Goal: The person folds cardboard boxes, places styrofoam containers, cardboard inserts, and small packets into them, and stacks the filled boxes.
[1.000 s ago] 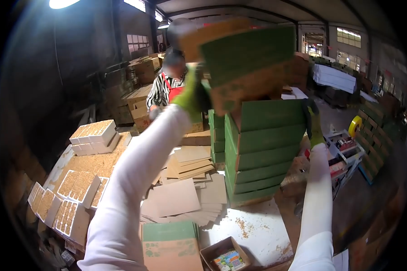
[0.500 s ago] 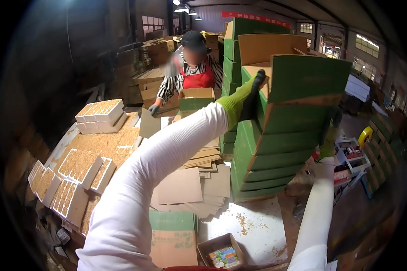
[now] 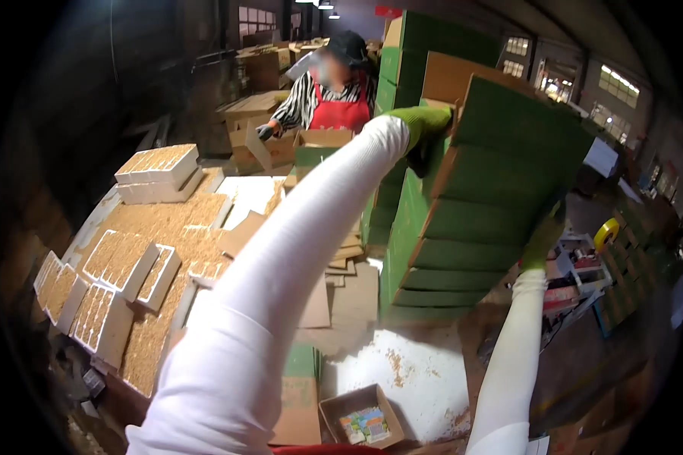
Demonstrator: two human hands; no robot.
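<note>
A tall stack of green cartons point(image 3: 463, 220) stands before me, its top carton open with brown flaps point(image 3: 444, 76) raised. My left hand point(image 3: 430, 136), in a green and black glove, grips the upper left side of the stack; its fingertips are partly hidden. Low on the opposite side, my right hand point(image 3: 542, 236), gloved in green, presses against the cartons. Its fingers lie in shadow along the edge. Between them, the two hands hold the stack, which looks wider toward the top in this view.
At left, white blocks with tan crumbly tops point(image 3: 102, 318) cover a table. Cardboard sheets point(image 3: 353, 296) and a small box of printed cards point(image 3: 363, 417) lie nearer. Across the table, a co-worker in a red apron point(image 3: 341, 114) holds cardboard. Yellow tape point(image 3: 606, 234) sits at right.
The view has shifted slightly. My left hand has moved up and right at the top carton, while my right hand stays on the stack's right side. The co-worker's cardboard sheet has been raised.
</note>
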